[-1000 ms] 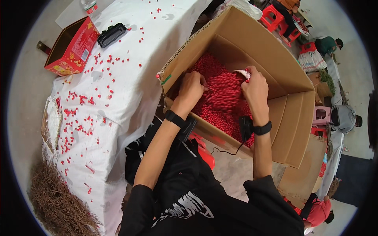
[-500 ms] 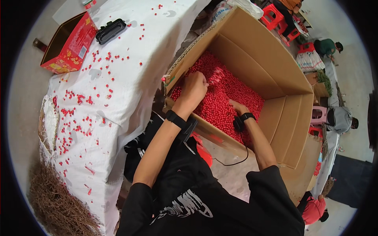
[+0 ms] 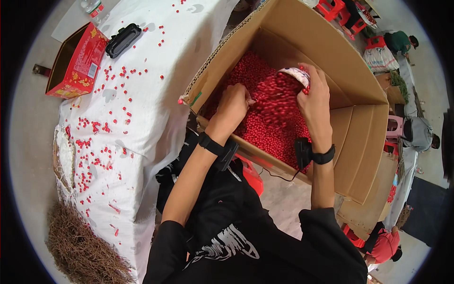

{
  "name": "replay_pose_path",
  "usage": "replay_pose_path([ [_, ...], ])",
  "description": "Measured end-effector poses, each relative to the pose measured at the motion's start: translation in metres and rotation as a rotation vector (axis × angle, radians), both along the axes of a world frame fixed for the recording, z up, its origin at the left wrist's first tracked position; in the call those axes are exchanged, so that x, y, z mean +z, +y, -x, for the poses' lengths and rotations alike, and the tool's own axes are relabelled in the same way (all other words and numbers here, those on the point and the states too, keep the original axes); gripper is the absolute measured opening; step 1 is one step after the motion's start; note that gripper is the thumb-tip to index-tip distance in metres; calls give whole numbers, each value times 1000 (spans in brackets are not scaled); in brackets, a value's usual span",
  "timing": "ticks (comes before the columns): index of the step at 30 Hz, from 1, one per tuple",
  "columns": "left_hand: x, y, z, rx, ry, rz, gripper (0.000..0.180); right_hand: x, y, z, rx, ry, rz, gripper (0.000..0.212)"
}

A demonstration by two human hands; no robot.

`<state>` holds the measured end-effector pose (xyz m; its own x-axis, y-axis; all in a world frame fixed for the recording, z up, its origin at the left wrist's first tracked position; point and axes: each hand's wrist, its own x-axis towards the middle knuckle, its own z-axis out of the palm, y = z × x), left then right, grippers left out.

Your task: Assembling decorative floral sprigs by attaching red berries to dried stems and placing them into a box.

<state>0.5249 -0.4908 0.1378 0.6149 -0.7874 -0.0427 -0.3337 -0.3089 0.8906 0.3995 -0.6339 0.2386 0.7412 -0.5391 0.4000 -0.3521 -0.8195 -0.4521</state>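
A large open cardboard box (image 3: 326,57) in front of me holds a heap of small red berries (image 3: 272,137). My right hand (image 3: 316,97) is closed on the rim of a white patterned bowl (image 3: 296,75), tilted over the heap. Berries blurred by motion tumble below it. Over the box's left part, my left hand (image 3: 232,106) is closed, with something small and pale at its fingertips that I cannot make out. Each wrist wears a black strap with a dark device.
Left stands a white-covered table (image 3: 156,90) with scattered berries, a red carton (image 3: 85,64), a black case (image 3: 124,40) and a plastic bottle (image 3: 94,8). Dry twigs (image 3: 85,241) lie lower left. A red stool (image 3: 250,175) is beneath the box. Other people sit far right.
My right hand has come up out of the berries with the bowl and tipped it, so berries are falling. My left hand stays nearly in place, still closed.
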Motion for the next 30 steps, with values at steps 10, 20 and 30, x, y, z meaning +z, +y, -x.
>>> replay_pose_path([
  [10,-1,6,-2,-56,219,74,19,-165,-103,9,79,423,-330,40],
  [20,0,0,-2,-45,304,107,21,-199,-78,27,534,534,-761,34],
  [30,-8,-3,-4,-6,195,74,21,14,-32,-5,-168,379,-115,35],
])
